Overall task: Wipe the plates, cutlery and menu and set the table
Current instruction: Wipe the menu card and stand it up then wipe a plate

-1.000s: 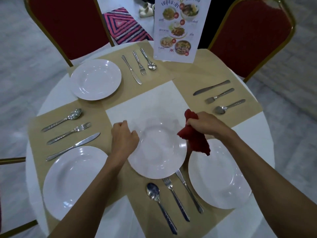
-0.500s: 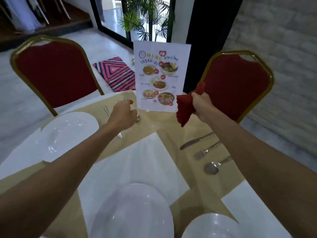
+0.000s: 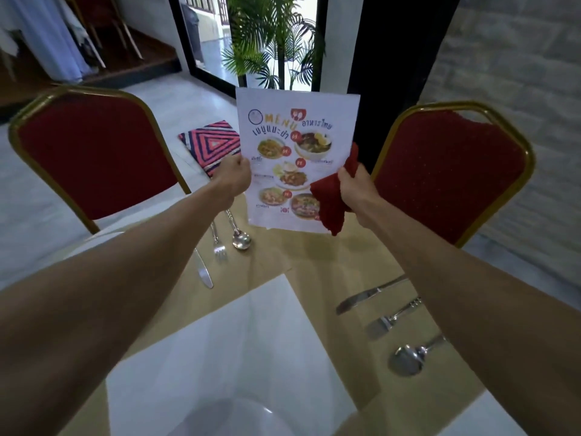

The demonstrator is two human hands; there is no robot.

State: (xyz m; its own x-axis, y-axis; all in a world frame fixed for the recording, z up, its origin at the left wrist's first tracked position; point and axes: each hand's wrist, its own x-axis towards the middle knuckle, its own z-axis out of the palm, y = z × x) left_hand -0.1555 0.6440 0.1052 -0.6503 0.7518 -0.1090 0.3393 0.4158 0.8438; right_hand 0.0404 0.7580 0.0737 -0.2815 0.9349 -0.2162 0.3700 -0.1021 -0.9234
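The printed menu (image 3: 294, 146) stands upright at the far side of the round table. My left hand (image 3: 232, 180) grips its left edge. My right hand (image 3: 356, 188) holds a red cloth (image 3: 330, 199) bunched against the menu's lower right corner. One knife (image 3: 202, 272), fork (image 3: 219, 245) and spoon (image 3: 240, 236) lie below my left hand. A second knife (image 3: 364, 296), fork (image 3: 391, 319) and spoon (image 3: 408, 360) lie to the right under my right forearm. The rim of a white plate (image 3: 226, 416) shows at the bottom edge.
Two red chairs with gold frames stand behind the table, one at the left (image 3: 91, 155) and one at the right (image 3: 449, 174). Tan placemats (image 3: 308, 262) cover the white tablecloth (image 3: 220, 350). A striped mat (image 3: 213, 143) lies on the floor beyond.
Both hands left the centre plate and reached out to the menu. My left hand went from the far cutlery to the menu's left edge; the cloth moved down onto its lower right.
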